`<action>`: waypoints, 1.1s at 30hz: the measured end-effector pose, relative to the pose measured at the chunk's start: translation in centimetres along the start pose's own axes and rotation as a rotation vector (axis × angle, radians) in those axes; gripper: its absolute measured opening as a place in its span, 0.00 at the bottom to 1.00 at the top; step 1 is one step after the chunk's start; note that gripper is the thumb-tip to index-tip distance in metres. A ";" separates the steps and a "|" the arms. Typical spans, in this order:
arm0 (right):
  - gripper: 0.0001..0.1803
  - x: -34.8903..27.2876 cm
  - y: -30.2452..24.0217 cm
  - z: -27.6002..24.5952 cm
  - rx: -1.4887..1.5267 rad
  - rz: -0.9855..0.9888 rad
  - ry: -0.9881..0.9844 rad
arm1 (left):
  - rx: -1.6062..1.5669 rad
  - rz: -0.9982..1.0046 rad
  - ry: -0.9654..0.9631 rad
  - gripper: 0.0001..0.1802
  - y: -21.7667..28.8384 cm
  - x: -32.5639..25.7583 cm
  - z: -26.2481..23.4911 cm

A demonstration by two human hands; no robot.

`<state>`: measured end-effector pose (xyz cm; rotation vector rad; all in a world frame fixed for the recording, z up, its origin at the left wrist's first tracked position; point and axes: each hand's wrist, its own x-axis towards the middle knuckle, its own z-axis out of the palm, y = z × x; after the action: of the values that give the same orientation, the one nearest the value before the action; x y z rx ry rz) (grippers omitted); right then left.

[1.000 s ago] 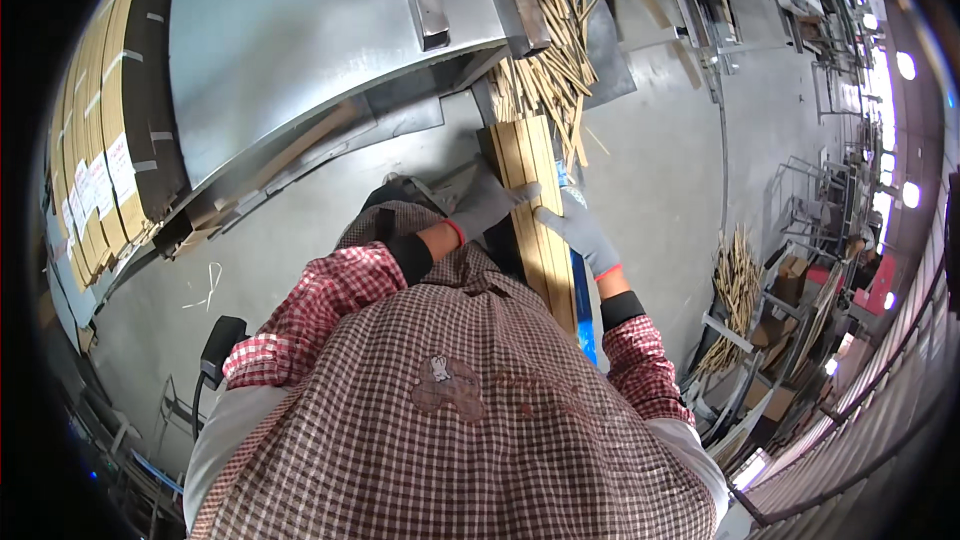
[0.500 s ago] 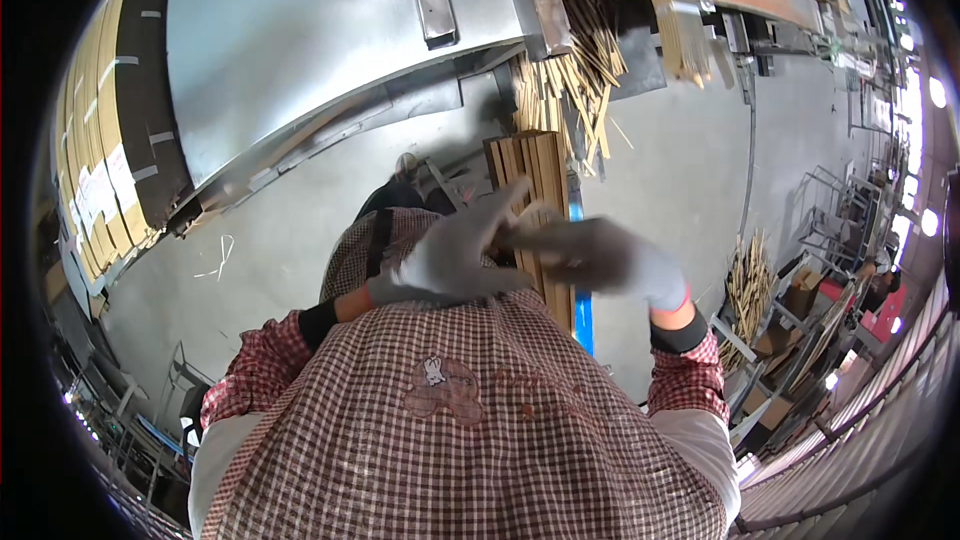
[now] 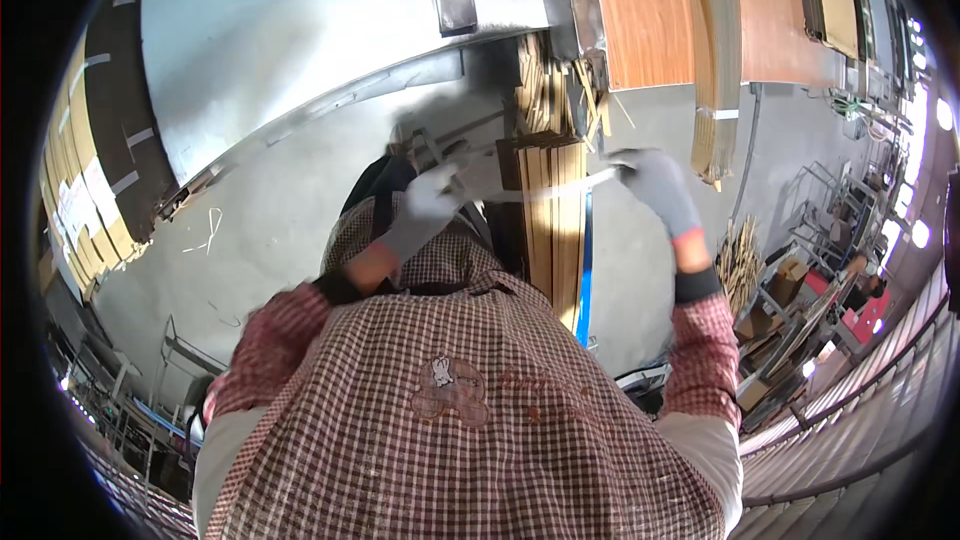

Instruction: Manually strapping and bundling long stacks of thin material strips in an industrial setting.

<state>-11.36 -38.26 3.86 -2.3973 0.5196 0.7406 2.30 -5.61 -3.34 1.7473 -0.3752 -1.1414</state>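
A thin white strip (image 3: 555, 191), probably tape or strapping, stretches between my two gloved hands above a stack of long brown boards (image 3: 540, 240). My right hand (image 3: 655, 185), in a grey glove, pinches the strip's right end beyond the stack's right side. On the left, my gloved left hand (image 3: 430, 198) is closed at the other end, in front of my apron; its fingertips are slightly blurred. The boards stand close together in a narrow bundle, with a blue edge (image 3: 586, 280) along their right side.
A large grey metal-topped table (image 3: 300, 50) spans the far left, with a metal bar on it. Loose wooden slats (image 3: 545, 90) lie beyond the boards. Orange-brown panels (image 3: 645, 20) and a strapped bundle of strips (image 3: 716, 90) are at the far right. Taped cartons (image 3: 80, 180) stand left.
My hands were close together over the boards and have moved apart, left and right. The white strip now shows taut between them. The view has shifted slightly.
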 end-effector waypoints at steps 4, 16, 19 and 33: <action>0.14 4.7 4.5 10.8 0.171 -0.110 0.132 | 0.268 0.089 -0.089 0.20 -8.6 8.3 10.5; 0.24 7.3 0.5 9.2 0.324 -0.037 -0.229 | 0.235 0.137 -0.053 0.17 -10.1 9.7 9.6; 0.27 7.1 -1.6 9.9 0.472 0.121 0.071 | 0.494 0.515 -0.470 0.17 -14.3 11.4 8.0; 0.52 -0.6 -17.3 12.0 -0.082 0.367 0.547 | 0.395 0.251 -0.420 0.24 -15.6 12.0 6.0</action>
<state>-7.67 -17.50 3.02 -2.6080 1.1920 0.2334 -0.22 -9.74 -23.33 1.7152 -1.1070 -1.3075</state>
